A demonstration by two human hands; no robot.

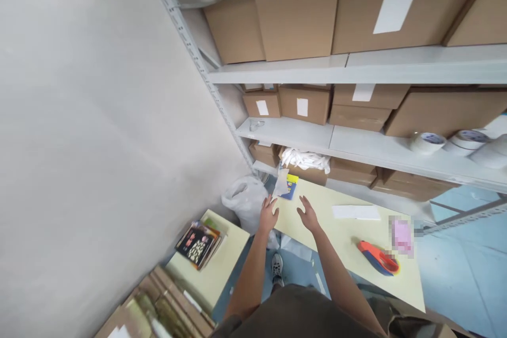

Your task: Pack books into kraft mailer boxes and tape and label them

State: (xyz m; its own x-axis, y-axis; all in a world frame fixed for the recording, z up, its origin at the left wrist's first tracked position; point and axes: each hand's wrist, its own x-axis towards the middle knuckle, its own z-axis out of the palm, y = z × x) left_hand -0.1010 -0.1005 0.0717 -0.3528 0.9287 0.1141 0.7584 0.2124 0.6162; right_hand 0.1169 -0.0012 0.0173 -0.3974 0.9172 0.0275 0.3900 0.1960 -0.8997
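Observation:
My left hand [268, 214] is stretched out over the left end of a pale yellow table [340, 232], fingers spread, holding nothing. My right hand [308, 215] hovers beside it over the tabletop, fingers also apart and empty. Just beyond the fingertips lie a small white packet [281, 184] and a blue-and-yellow booklet [291, 186] at the table's far corner. Both forearms reach forward from my body at the bottom of the view.
A red and blue tape dispenser [379, 257], a white paper [356, 212] and a pink item [402, 236] lie on the table. Metal shelving [356, 66] holds cardboard boxes and tape rolls [426, 142]. A white bag [246, 198] sits below; books [198, 243] rest on a lower table.

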